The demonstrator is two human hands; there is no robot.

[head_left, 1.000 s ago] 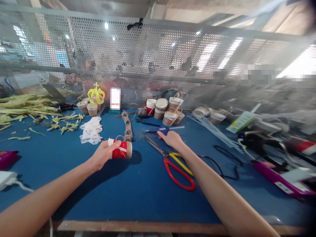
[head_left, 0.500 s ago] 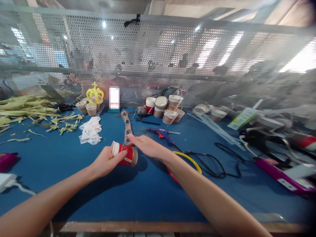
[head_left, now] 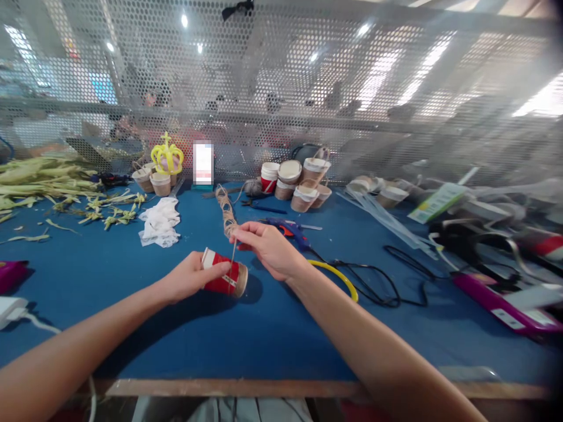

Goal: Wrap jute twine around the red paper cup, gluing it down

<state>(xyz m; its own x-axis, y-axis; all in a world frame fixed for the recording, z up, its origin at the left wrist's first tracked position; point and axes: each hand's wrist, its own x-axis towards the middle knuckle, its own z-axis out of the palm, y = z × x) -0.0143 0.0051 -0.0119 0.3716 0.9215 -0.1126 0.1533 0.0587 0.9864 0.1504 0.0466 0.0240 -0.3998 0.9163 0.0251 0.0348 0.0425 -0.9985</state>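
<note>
red-banded cup, held on its side over the middle of the blue table, as seen from within the room; parts follow from left to right. at the far left, a purple object is cut off by the edge of view, with a white adapter and its cable nearer the front. behind them lies a heap of pale green husks; star-like husk pieces are scattered beside it. next come small brown pots with a yellow crown-shaped piece over them, a crumpled white cloth and an upright phone. the left hand is closed around the cup, its thumb laid along the red band. a looped hank of twine lies behind the cup. the right hand pinches a taut strand between thumb and fingers; the strand runs down to the cup's red band. behind this hand are a grey ball of yarn, a cluster of pots and, closer, a blue glue gun. a yellow handle shows beside the right forearm. farther right lie translucent sticks, a black cord, a green-and-white carton and a purple power strip.
</note>
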